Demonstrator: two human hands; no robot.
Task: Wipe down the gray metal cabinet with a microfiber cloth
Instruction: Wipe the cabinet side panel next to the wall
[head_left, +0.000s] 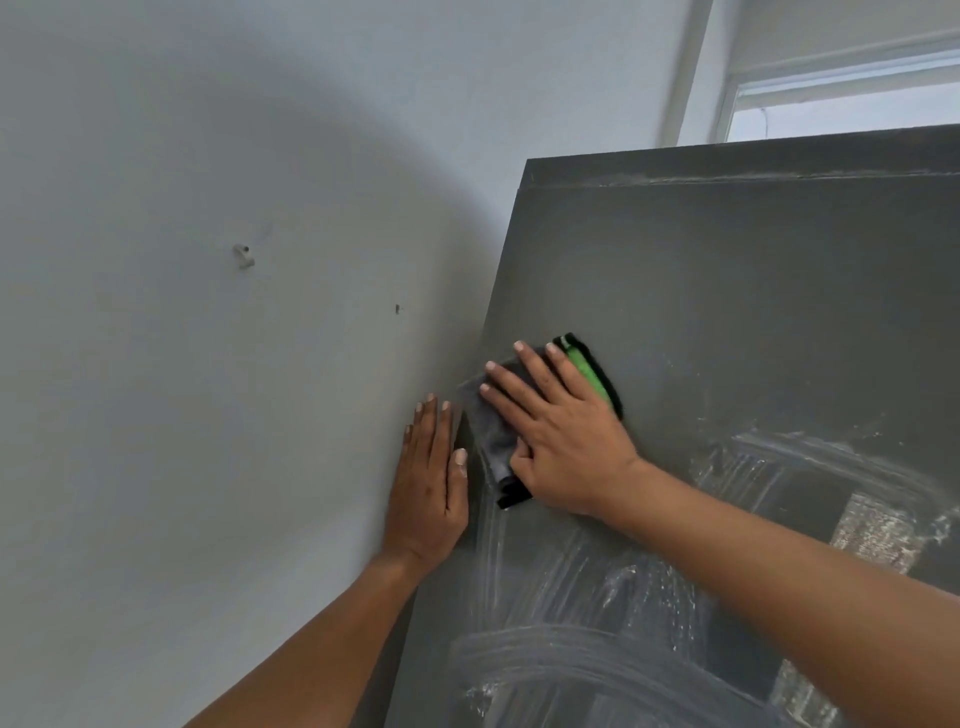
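I observe the gray metal cabinet (727, 312) filling the right half of the head view, its flat panel tilted in the frame, with its left edge running alongside a pale wall (208, 364). The upper part of the panel reads as even dark gray. The lower part carries whitish curved smears and streaks (571, 649), and a dull reflective patch (872, 530) sits toward the right.

The microfiber cloth (496, 441) lies flat on the panel near its left edge, roughly at mid height. It is gray, with a bright green strip and black border (592, 376) showing past the fingers on its upper right, and a black corner showing below the palm.

The right hand (561, 441) lies on top of the cloth, fingers straight and spread, pressing it against the panel; I see no curl around the fabric. Its forearm enters from the lower right.

The left hand (428, 488) is also flat with fingers extended and close together. It rests at the junction of wall and cabinet edge, just beside the cloth; I cannot tell whether the thumb touches the fabric. It holds nothing.

Beyond these, 1 small white fitting (243, 255) and 1 dark mark (397, 308) show on the wall. A window frame (831, 83) appears above the cabinet top.
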